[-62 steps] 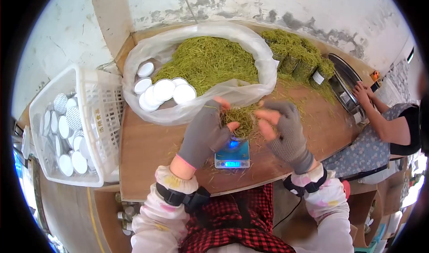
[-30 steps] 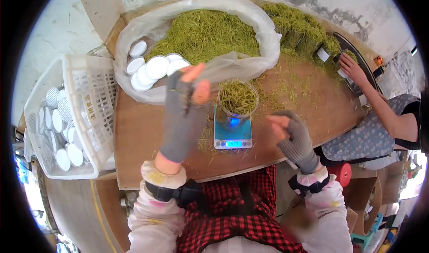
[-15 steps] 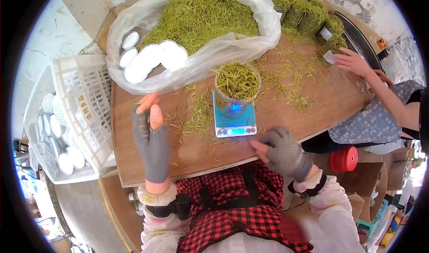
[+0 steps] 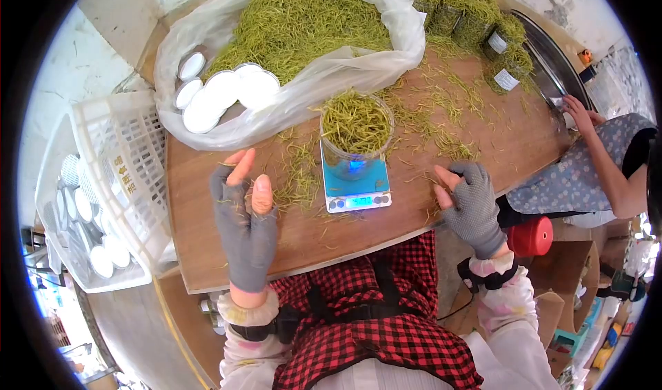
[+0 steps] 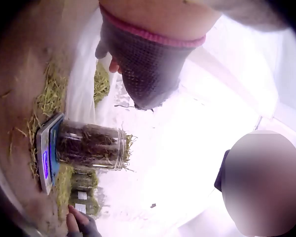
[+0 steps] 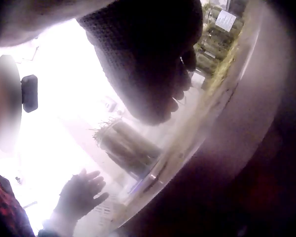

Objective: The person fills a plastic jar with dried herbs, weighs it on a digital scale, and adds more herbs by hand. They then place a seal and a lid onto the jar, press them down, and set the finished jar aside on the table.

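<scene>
A clear jar (image 4: 355, 124) heaped with green leaf strands stands on a blue digital scale (image 4: 355, 190) with its display lit. My left hand (image 4: 245, 204), in a grey fingerless glove, hovers over the wooden table (image 4: 207, 252) left of the scale, fingers straight and holding nothing. My right hand (image 4: 469, 200) rests near the table's front edge, right of the scale, fingers loosely curled and nothing seen in it. The left wrist view shows the jar (image 5: 89, 145) on the scale (image 5: 47, 153) beyond the left hand (image 5: 143, 64). The right wrist view shows the right hand (image 6: 148, 64) and jar (image 6: 130, 145).
A big plastic bag (image 4: 310, 24) of loose green leaves lies behind the scale, with white lids (image 4: 221, 93) at its left. A white basket (image 4: 117, 183) of lids stands at the left. Filled labelled jars (image 4: 483, 24) sit back right. Another person (image 4: 607, 162) sits at the right.
Both my hands have come off the jar. The left swung down and left of the scale; the right moved right along the front edge. The other person's hand drew back from the labelled jars.
</scene>
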Available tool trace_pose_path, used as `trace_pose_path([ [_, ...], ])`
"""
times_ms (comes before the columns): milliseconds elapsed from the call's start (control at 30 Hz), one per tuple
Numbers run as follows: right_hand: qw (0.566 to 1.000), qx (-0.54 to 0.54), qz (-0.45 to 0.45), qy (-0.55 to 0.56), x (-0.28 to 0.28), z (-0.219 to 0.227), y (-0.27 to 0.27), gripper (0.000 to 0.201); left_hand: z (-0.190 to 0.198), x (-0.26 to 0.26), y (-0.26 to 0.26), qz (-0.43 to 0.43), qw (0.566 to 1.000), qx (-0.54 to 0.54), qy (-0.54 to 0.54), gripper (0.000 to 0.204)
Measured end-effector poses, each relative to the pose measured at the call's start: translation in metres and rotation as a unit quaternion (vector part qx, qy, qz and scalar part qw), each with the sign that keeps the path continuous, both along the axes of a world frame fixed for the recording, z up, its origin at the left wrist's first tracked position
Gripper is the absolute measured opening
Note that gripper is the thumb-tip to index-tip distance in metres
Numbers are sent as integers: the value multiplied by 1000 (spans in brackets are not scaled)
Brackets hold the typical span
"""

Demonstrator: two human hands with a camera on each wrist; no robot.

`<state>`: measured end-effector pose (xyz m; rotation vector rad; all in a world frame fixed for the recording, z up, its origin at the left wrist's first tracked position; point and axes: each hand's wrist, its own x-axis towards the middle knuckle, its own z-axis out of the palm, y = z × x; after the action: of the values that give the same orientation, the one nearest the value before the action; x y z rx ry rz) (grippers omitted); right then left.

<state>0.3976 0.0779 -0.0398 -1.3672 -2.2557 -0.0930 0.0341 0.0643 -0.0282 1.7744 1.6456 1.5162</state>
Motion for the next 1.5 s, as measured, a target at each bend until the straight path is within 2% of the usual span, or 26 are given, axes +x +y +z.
trace_pose_path([
  [100,1000,0,12,-2,1,-1,4,41,5,3,-2,-7,999,1,39,43],
  [167,996,-57,14,60,-2,2,10,49,11,12,-1,-16,998,6,52,44],
  [200,997,-49,14,61,-9,10,12,49,15,20,1,-27,997,-13,71,47],
  [267,980,-125,5,156,-33,32,16,60,20,34,10,-41,995,-19,92,49],
  [333,983,-71,38,164,-52,40,26,63,18,46,23,-74,987,51,133,51],
  [367,982,-28,71,171,-60,44,31,66,24,53,25,-86,988,44,124,52],
  [467,978,-9,100,183,-80,54,42,68,26,62,37,-95,983,79,137,50],
  [500,975,3,109,196,-86,52,47,63,30,64,40,-88,979,93,156,44],
  [533,974,8,110,197,-90,54,50,63,32,66,42,-87,979,98,158,44],
  [600,989,26,97,106,-96,58,54,52,34,67,45,-82,977,100,168,37],
  [733,992,33,99,67,-101,60,62,43,43,60,52,-95,981,81,148,31],
  [900,970,-25,156,185,-96,63,81,43,59,54,61,-98,985,-18,139,26],
  [933,970,-21,158,183,-97,64,86,43,60,54,63,-96,986,-13,139,26],
  [1000,953,-84,139,254,-98,67,94,51,58,56,65,-86,983,-21,161,25],
  [1033,954,-81,139,253,-98,68,100,51,57,55,65,-86,983,-18,162,25],
  [1100,923,-195,218,251,-98,71,113,57,56,55,67,-89,981,-18,170,23],
  [1133,923,-191,220,250,-98,70,116,57,56,54,67,-87,981,-14,171,23],
  [1200,940,-182,244,152,-99,67,119,51,56,53,65,-98,984,-24,145,21],
  [1333,942,-163,243,167,-99,66,109,46,42,54,64,-90,993,-13,75,27],
  [1400,952,-154,211,161,-98,64,106,40,39,53,65,-87,992,91,11,35],
  [1500,960,-138,195,149,-100,66,98,40,35,21,76,-51,996,59,-44,43],
])
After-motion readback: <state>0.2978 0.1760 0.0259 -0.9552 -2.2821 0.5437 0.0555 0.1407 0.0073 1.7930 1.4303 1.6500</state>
